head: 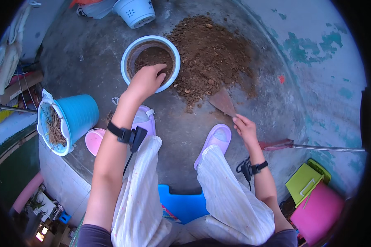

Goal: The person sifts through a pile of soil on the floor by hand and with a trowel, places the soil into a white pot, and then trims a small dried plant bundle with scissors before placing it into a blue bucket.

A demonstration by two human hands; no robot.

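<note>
My left hand (148,77) reaches over the near rim of a pale round plant pot (124,65), just above the dark soil (154,57) in it. Its thumb and forefinger are apart with nothing visible between them; the other fingers are mostly hidden. In my right hand (245,126) is a flat, rusty scraper (223,102) with a blade that widens towards its tip. That tip rests at the near edge of a heap of loose brown soil (215,55) on the concrete floor, to the right of the pot.
Another white pot (134,14) lies tilted at the back. On the left are a blue bucket (80,111) of dry roots on its side and a pink pot (94,141). To the right are a red broom or dustpan head (275,145) with a metal pole, a green bin (304,182) and a pink container (318,213).
</note>
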